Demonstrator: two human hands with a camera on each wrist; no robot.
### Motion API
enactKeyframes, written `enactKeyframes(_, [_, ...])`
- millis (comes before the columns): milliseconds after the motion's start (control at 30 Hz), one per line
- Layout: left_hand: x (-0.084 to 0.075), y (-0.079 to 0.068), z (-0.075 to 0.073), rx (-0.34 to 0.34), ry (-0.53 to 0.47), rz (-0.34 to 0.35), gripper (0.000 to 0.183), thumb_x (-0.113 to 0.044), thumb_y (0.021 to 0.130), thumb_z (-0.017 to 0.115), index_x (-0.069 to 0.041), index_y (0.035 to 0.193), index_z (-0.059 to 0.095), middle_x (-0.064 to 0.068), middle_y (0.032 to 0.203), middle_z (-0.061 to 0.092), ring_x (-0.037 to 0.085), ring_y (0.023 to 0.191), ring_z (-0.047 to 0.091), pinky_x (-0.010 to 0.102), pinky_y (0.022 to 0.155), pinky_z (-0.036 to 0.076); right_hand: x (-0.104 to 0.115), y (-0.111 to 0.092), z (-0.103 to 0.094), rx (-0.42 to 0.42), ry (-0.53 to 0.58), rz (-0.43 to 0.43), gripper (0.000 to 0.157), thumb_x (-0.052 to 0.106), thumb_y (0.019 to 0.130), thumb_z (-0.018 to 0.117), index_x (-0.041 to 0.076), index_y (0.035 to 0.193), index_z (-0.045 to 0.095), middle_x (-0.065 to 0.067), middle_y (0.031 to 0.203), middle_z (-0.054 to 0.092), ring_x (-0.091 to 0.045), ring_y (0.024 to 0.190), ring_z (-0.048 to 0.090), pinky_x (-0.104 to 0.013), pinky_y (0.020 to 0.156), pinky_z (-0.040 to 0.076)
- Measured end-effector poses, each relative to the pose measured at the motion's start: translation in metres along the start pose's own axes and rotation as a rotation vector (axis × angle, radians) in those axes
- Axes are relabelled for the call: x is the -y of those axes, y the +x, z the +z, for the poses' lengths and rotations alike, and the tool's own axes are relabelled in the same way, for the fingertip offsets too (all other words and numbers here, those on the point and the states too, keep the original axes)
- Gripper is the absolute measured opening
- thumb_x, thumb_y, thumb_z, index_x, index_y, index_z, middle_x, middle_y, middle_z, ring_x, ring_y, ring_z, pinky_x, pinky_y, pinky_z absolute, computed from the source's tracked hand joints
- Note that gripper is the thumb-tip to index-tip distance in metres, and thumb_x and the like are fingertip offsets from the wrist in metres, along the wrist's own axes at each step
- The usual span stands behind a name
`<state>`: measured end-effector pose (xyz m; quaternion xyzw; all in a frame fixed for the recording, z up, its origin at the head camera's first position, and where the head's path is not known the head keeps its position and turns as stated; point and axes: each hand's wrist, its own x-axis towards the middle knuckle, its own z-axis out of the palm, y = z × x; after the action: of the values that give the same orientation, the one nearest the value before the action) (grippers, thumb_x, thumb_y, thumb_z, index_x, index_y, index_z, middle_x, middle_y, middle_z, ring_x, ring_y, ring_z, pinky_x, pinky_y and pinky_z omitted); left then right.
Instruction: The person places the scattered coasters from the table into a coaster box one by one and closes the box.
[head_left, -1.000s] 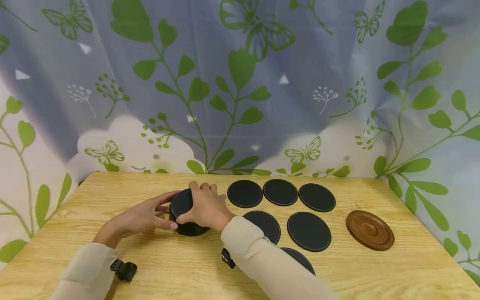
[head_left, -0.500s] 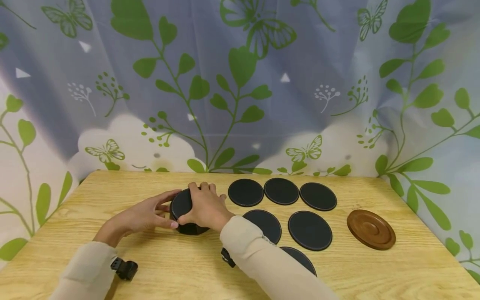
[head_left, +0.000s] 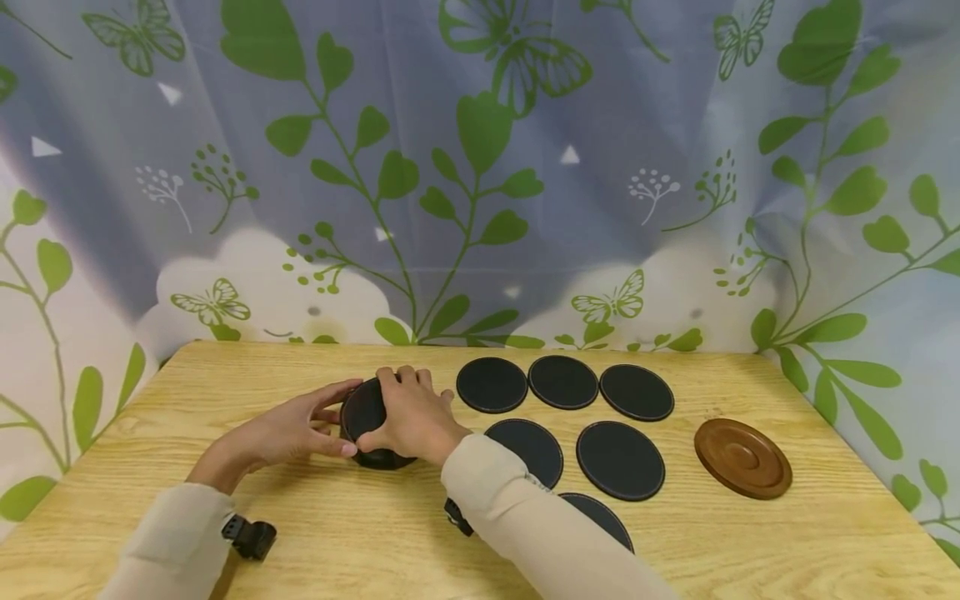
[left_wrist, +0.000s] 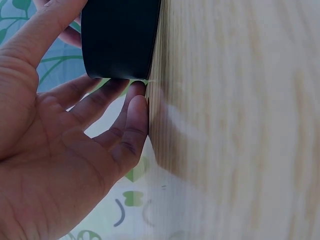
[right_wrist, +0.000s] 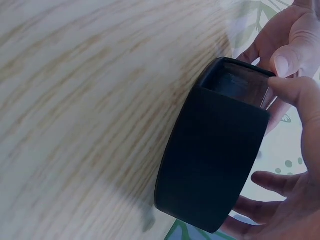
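A round black coaster holder [head_left: 367,421] sits on the table, left of the middle. Its side has a cut-out opening [right_wrist: 237,85], facing up in the right wrist view. My left hand [head_left: 288,429] curves round the holder's left side, thumb near the front and fingertips at its wall. From the right, my right hand [head_left: 416,417] arches over the top, thumb at the near rim and fingers over the far rim. The holder's right part is hidden beneath it. In the left wrist view the left palm [left_wrist: 55,145] shows, with fingertips right at the black wall.
Several flat black coasters lie to the right, among them a back-row coaster [head_left: 491,385] and a front-row coaster [head_left: 620,461]. A brown wooden saucer-like disc [head_left: 742,458] lies farther right. A patterned curtain [head_left: 480,275] hangs behind the wooden table [head_left: 337,542].
The black disc at the holder's top appears to have sunk below the rim, which now stands out. Both hands have stayed nearly in place.
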<state>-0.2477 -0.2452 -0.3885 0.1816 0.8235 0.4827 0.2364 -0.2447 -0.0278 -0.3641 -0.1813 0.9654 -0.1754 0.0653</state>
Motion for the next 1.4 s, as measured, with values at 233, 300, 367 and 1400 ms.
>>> enactKeyframes(233, [-0.001, -0.001, 0.000, -0.005, 0.006, 0.003, 0.105, -0.027, 0.095, 0.080, -0.012, 0.170, 0.009, 0.030, 0.171, 0.019, 0.058, 0.153, 0.026, 0.059, 0.105, 0.050, -0.001, 0.000, 0.000, -0.008, -0.009, -0.011, 0.093, 0.057, 0.087, 0.082, 0.022, 0.162, 0.038, -0.010, 0.164, 0.041, -0.034, 0.153, 0.037, -0.067, 0.115, 0.038])
enactKeyframes(300, [-0.002, -0.001, 0.000, -0.005, 0.002, 0.001, 0.105, -0.027, 0.095, 0.080, -0.012, 0.170, 0.009, 0.030, 0.171, 0.019, 0.058, 0.153, 0.026, 0.059, 0.105, 0.050, -0.001, -0.001, 0.000, -0.005, -0.011, -0.010, 0.093, 0.057, 0.087, 0.082, 0.022, 0.162, 0.038, -0.009, 0.164, 0.041, -0.033, 0.153, 0.037, -0.067, 0.115, 0.038])
enactKeyframes(367, [-0.002, -0.002, 0.000, -0.004, -0.001, -0.001, 0.105, -0.027, 0.095, 0.080, -0.012, 0.170, 0.009, 0.030, 0.171, 0.019, 0.058, 0.153, 0.026, 0.060, 0.105, 0.050, -0.001, -0.001, 0.000, -0.002, -0.008, -0.009, 0.094, 0.057, 0.087, 0.082, 0.023, 0.162, 0.038, -0.009, 0.164, 0.041, -0.033, 0.153, 0.036, -0.067, 0.115, 0.038])
enactKeyframes(1400, [0.002, -0.001, 0.001, -0.027, 0.010, 0.049, 0.103, -0.024, 0.093, 0.082, -0.009, 0.169, 0.015, 0.028, 0.168, 0.028, 0.057, 0.152, 0.030, 0.058, 0.105, 0.050, -0.061, -0.053, -0.039, 0.026, 0.162, -0.103, 0.097, 0.048, 0.083, 0.089, 0.020, 0.162, 0.040, -0.011, 0.164, 0.044, -0.040, 0.151, 0.040, -0.075, 0.112, 0.035])
